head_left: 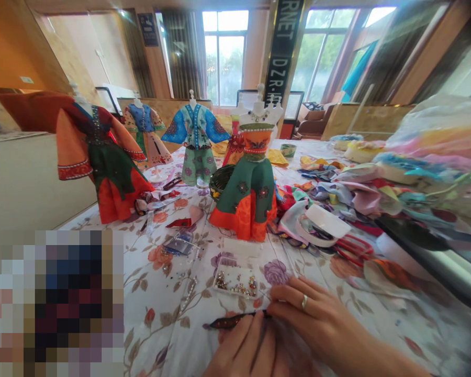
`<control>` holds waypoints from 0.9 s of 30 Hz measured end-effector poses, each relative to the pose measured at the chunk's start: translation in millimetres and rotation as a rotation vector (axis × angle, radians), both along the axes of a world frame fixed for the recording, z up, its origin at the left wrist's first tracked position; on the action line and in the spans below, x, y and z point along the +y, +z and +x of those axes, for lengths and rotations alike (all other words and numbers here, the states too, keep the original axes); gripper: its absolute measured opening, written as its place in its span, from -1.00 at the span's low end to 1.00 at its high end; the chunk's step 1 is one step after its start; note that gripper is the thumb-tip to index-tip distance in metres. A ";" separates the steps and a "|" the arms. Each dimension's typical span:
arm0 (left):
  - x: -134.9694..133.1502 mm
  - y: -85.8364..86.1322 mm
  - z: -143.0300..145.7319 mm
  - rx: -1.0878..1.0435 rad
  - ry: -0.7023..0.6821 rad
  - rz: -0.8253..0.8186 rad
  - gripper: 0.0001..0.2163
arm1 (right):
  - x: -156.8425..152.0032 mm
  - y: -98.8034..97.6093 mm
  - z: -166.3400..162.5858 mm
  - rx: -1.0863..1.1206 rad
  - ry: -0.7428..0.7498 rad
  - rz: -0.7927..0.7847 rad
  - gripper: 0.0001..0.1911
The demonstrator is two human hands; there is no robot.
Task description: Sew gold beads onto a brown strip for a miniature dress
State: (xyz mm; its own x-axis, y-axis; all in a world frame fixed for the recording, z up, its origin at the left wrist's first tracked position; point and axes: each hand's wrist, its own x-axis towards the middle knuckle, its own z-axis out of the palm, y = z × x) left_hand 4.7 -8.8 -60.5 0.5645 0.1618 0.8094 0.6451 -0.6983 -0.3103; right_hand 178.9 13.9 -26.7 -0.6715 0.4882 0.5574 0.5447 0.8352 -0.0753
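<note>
At the bottom edge, my left hand (245,348) presses its closed fingers onto a narrow dark fabric strip (231,320) dotted with small shiny beads. My right hand (314,306), with a ring on one finger, curls its fingers down at the strip's right end; its fingertips are partly hidden. The strip lies on the floral tablecloth (157,309), its pointed left end free. Just beyond my hands sits a small open clear box (237,280) of gold and coloured beads. A strand of white pearl beads (188,294) and loose beads lie to its left.
Miniature dresses on white stands include a green-orange one (253,193), a blue one (196,131) and a red-green one (102,157). A heap of fabric scraps (349,193), a tape roll (317,228) and red-handled scissors (355,248) lie to the right. A blurred patch covers the lower left.
</note>
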 end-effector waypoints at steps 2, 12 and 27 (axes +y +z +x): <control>-0.2 1.4 0.6 -0.009 0.005 -0.001 -0.62 | 0.3 0.4 -0.3 -0.006 -0.005 0.032 -0.49; 0.2 3.3 -2.3 -0.004 0.016 -0.003 -0.60 | -2.8 0.3 2.1 0.011 0.017 -0.004 -0.47; -2.1 3.0 -5.8 0.030 0.010 -0.036 -0.62 | -1.7 -10.7 5.2 -0.031 0.020 -0.101 -0.73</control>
State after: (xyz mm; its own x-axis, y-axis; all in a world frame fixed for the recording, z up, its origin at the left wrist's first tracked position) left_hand -1.1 -11.0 -57.6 0.5865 0.1969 0.7856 0.6432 -0.7027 -0.3040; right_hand 184.1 12.1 -37.4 -0.6977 0.5275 0.4848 0.5318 0.8347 -0.1429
